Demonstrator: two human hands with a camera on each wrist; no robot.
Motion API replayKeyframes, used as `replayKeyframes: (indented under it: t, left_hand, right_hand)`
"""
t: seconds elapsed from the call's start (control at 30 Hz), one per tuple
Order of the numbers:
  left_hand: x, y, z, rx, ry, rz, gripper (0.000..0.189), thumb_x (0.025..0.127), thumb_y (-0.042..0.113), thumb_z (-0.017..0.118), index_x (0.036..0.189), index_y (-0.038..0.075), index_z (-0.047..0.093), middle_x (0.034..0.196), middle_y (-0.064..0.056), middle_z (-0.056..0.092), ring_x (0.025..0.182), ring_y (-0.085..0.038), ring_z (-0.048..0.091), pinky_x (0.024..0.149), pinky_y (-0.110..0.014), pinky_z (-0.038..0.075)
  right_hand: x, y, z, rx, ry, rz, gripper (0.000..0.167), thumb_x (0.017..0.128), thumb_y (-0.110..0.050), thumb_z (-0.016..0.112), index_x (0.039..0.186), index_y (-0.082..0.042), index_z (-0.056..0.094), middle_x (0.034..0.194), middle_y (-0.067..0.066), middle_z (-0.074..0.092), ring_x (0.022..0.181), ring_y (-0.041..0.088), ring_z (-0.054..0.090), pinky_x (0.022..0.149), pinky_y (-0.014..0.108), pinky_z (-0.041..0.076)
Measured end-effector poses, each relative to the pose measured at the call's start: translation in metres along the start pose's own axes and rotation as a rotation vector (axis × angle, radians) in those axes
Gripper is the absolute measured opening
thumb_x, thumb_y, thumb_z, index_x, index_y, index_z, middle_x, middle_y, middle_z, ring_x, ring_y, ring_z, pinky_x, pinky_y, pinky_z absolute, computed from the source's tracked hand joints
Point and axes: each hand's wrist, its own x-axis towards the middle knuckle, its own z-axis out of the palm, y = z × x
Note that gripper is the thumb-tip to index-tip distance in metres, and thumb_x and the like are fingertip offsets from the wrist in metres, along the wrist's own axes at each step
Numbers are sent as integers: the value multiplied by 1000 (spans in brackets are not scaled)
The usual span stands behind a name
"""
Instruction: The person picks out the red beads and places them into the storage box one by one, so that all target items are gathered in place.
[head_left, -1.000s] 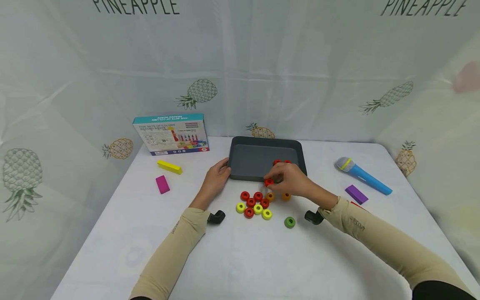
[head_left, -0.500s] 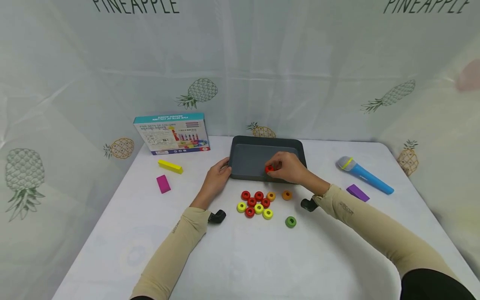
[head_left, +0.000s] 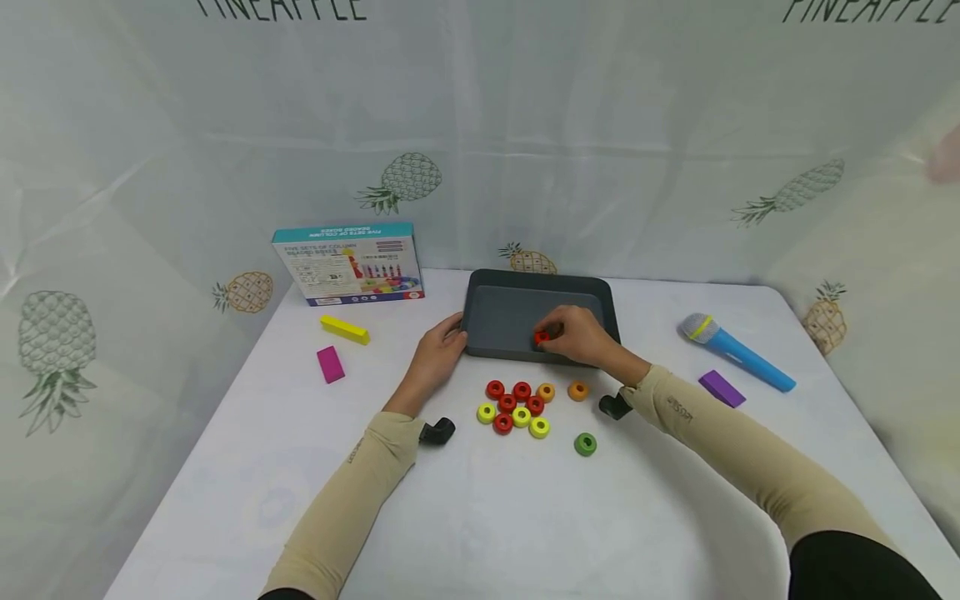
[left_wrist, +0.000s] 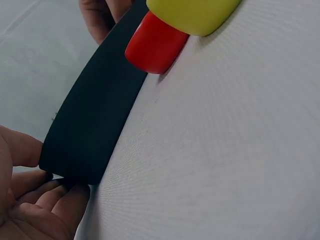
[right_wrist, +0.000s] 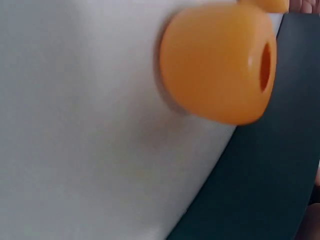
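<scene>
My left hand [head_left: 437, 354] grips the left front corner of a dark grey tray [head_left: 497, 325]; in the left wrist view its thumb lies at the rim and its fingers [left_wrist: 70, 212] curl at the corner. Over the right part of the tray, my right hand [head_left: 581, 336] pinches a red bead [head_left: 541, 337] down near the tray floor. That hand hides whatever lies behind it. In front of the tray, several red beads [head_left: 507, 403] lie close together with yellow beads [head_left: 521, 417]. Two orange beads [head_left: 577, 391] and a green bead [head_left: 586, 444] sit to their right.
A toy box [head_left: 352, 265] leans at the back left. Near it lie a yellow block [head_left: 345, 329] and a magenta block [head_left: 331, 364]. On the right are a blue toy microphone [head_left: 738, 352] and a purple block [head_left: 722, 388]. A printed curtain hangs behind the white table [head_left: 450, 517].
My right hand has carried the red bead from just in front of the tray to inside it. The left hand stays at the tray's corner.
</scene>
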Motion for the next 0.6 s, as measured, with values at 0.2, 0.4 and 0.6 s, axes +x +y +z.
replayKeyframes:
  t: [0.2, 0.4, 0.6]
  left_hand:
    - [0, 0, 1, -4, 5, -4, 50, 105, 27, 54, 153, 20, 46, 157, -5, 48, 140, -22, 52, 115, -39, 46]
    - [1, -1, 2, -4, -4, 0, 50, 104, 27, 54, 154, 19, 45, 157, -5, 47, 140, -23, 52, 115, -39, 46]
    - [3, -2, 3, 9, 7, 3, 50, 104, 27, 54, 153, 19, 46, 157, -5, 47, 139, -22, 53, 114, -39, 47]
  right_hand:
    - [2, 2, 1, -2, -4, 12, 25, 84, -6, 80, 109, -3, 78, 102, 14, 69, 84, 21, 60, 67, 28, 51]
    - [5, 7, 4, -15, -16, 22, 25, 85, -7, 80, 110, -4, 78, 104, 15, 69, 88, 23, 63, 70, 32, 56]
    - [6, 9, 5, -14, -10, 11, 25, 85, -7, 80, 110, -4, 78, 104, 15, 69, 87, 23, 63, 71, 35, 56]
